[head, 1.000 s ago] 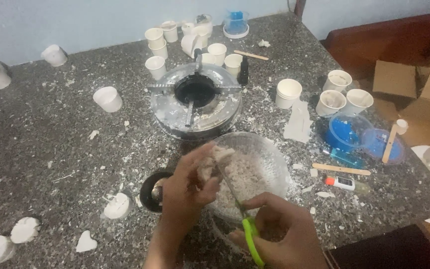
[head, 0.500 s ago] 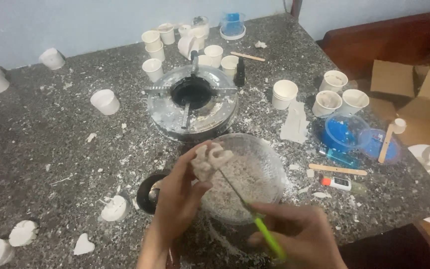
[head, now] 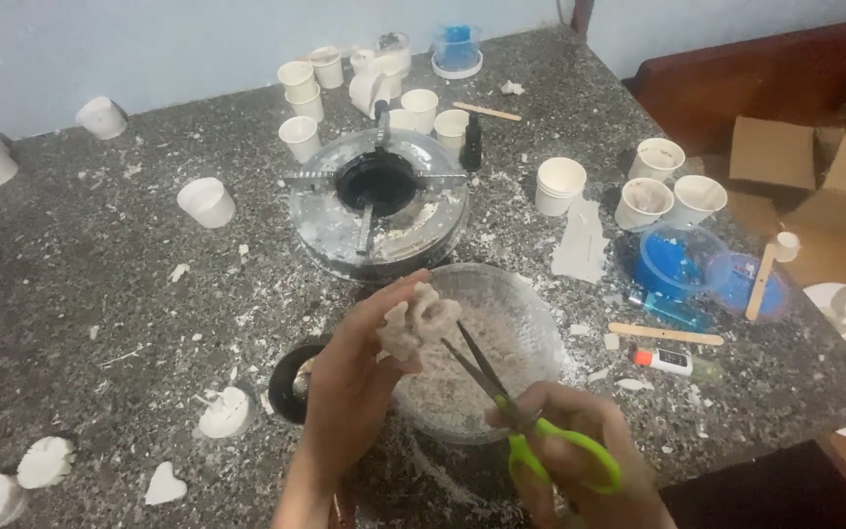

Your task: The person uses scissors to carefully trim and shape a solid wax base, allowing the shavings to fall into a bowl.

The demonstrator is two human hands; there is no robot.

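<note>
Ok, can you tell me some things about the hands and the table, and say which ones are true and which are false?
1. The right hand holds scissors with green handles. True.
2. The left hand holds a red ball. False: it holds a pale, lumpy cast piece.
3. The scissor blades point toward the cast piece. True.
4. The hands are over a clear bowl with whitish crumbs inside. True.
5. The round metal burner sits between the bowl and the person. False: it lies beyond the bowl, farther from the person.
6. The white paper cups are all stacked in one tower. False: cups such as this one stand scattered about the stone table.
</note>
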